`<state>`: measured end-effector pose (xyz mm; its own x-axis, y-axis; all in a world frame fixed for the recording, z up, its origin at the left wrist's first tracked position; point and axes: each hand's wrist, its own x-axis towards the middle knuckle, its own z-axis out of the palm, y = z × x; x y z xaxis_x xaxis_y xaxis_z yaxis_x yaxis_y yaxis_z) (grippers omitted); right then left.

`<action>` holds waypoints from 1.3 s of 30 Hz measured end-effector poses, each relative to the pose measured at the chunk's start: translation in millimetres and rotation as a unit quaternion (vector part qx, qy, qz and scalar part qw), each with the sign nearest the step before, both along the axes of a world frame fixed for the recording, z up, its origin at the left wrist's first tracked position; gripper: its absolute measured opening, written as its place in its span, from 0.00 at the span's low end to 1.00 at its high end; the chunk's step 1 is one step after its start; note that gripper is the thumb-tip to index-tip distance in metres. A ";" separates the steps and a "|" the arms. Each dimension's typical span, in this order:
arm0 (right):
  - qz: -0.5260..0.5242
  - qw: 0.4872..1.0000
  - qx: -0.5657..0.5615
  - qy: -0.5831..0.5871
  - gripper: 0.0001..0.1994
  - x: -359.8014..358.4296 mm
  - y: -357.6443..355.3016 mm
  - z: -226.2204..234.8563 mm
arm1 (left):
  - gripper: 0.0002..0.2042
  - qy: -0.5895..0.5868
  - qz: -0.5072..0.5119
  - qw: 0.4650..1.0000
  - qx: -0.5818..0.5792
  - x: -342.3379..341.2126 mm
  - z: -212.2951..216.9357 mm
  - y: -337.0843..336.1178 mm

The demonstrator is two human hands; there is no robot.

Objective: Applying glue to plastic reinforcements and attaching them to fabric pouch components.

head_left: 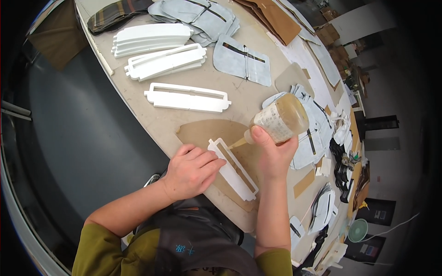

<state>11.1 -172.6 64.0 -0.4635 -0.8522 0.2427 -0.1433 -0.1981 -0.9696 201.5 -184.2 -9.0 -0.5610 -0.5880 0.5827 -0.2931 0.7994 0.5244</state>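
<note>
My right hand is wrapped round a translucent squeeze bottle with a pale label and yellowish contents. The bottle is tipped, its thin nozzle pointing down and left at the slot edge of a white rectangular frame. Whether the tip touches the frame I cannot tell. My left hand grips that frame's left side near its far end, fingers curled over the edge. Under the frame lies a brown sheet on the table. Another white frame lies just beyond it.
Two stacks of white frames, a nearer one and a farther one, lie at the far left. Light grey fabric panels with dark strips lie behind and to the right. Brown sheets are at the back. The table edge curves along my left.
</note>
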 end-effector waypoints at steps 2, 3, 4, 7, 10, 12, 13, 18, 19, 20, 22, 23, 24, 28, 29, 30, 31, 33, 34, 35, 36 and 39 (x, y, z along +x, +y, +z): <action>0.006 1.000 0.013 -0.022 0.21 -2.1 -0.6 1.7 | 0.13 0.000 0.002 1.000 0.003 -0.1 0.3 0.7; 0.007 1.000 0.008 -0.030 0.21 -1.6 -2.0 1.5 | 0.14 0.001 0.005 1.000 0.006 -0.5 0.2 0.8; 0.009 0.999 0.003 -0.038 0.21 -1.1 -3.7 0.6 | 0.14 0.000 0.002 1.000 0.006 -0.6 -0.3 0.7; -0.003 0.999 -0.002 -0.051 0.21 0.0 -8.9 -1.5 | 0.15 0.005 0.004 1.000 0.005 -1.8 0.6 0.2; 0.012 0.999 0.006 -0.032 0.22 -9.3 -5.2 -4.2 | 0.15 0.003 0.003 1.000 0.005 -2.4 1.9 -0.1; 0.010 0.999 0.016 -0.030 0.23 -15.2 -1.2 -5.6 | 0.15 0.002 0.003 1.000 0.003 -2.6 2.0 -0.4; 0.009 0.999 0.027 -0.028 0.24 -17.4 0.9 -6.0 | 0.15 0.002 0.000 1.000 0.004 -2.6 2.6 -0.8; 0.005 0.998 0.047 -0.037 0.26 -25.4 13.5 -2.1 | 0.14 0.000 0.007 1.000 -0.002 -3.8 2.2 -1.3; 0.004 0.998 0.058 -0.036 0.26 -27.8 16.5 -2.2 | 0.14 0.001 0.002 1.000 -0.001 -4.4 2.5 -1.6; -0.001 0.998 0.059 -0.037 0.26 -29.2 19.2 -2.1 | 0.14 -0.003 0.003 1.000 0.001 -4.4 3.2 -1.6; 0.000 0.996 0.073 -0.047 0.27 -32.2 24.0 -1.7 | 0.13 -0.006 -0.001 1.000 0.004 -5.1 3.7 -2.2; -0.007 0.996 0.075 -0.047 0.27 -34.3 27.3 -1.7 | 0.13 -0.012 0.005 1.000 0.003 -5.3 4.2 -1.7; -0.007 0.996 0.075 -0.042 0.28 -36.9 30.2 -1.9 | 0.13 -0.017 0.011 1.000 0.001 -5.3 4.6 -1.0; -0.017 0.996 0.079 -0.046 0.31 -43.3 41.3 -2.8 | 0.13 -0.016 0.007 1.000 -0.002 -5.4 4.8 -1.0; -0.023 0.995 0.080 -0.046 0.31 -45.0 44.8 -2.7 | 0.13 -0.021 0.009 1.000 -0.002 -5.5 5.9 -0.6; -0.025 0.995 0.085 -0.047 0.31 -46.6 48.4 -2.7 | 0.13 -0.026 0.012 1.000 -0.003 -5.6 6.8 -0.3; -0.027 0.994 0.089 -0.048 0.32 -48.3 51.9 -2.7 | 0.13 -0.025 0.007 1.000 -0.002 -6.2 7.1 -0.2; -0.035 0.994 0.091 -0.045 0.32 -54.9 60.7 -4.2 | 0.13 -0.028 0.008 1.000 0.000 -7.4 8.3 0.6; -0.037 0.994 0.093 -0.043 0.33 -57.8 64.8 -4.7 | 0.13 -0.028 0.001 1.000 0.001 -7.4 8.0 0.3; -0.044 0.994 0.094 -0.043 0.33 -60.1 68.6 -4.9 | 0.13 -0.030 0.005 1.000 -0.003 -7.2 6.7 -0.1; -0.051 0.993 0.093 -0.043 0.32 -62.4 72.5 -4.9 | 0.13 -0.032 0.008 0.999 -0.007 -7.1 5.5 -0.2; -0.071 0.992 0.092 -0.056 0.32 -69.3 88.3 -6.9 | 0.13 -0.039 0.007 0.999 -0.013 -6.3 5.0 0.1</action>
